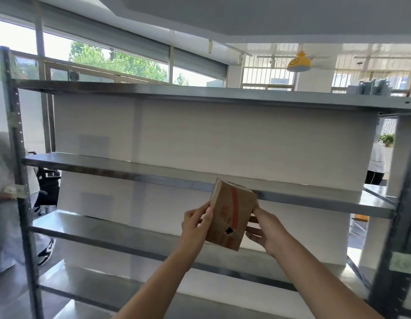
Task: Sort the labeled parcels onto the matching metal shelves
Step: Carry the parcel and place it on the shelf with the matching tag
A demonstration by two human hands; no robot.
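A small brown cardboard parcel (232, 212) with a red stripe and red print is held up in front of the metal shelf rack. My left hand (196, 223) grips its left edge and my right hand (265, 229) holds its right side from behind. The parcel is tilted, its top just overlapping the front lip of the second shelf (131, 170). The top shelf (200, 92), the third shelf (103, 233) and the lowest shelf (96, 295) carry no parcels that I can see. A pale green label (404, 263) is stuck on the right post.
White panels back the rack. The left post (18, 171) carries taped tags. A person in light clothes and black-and-white shoes stands at far left (6, 203), behind the rack. Another person stands at the right behind the shelves (377, 164). Windows run behind.
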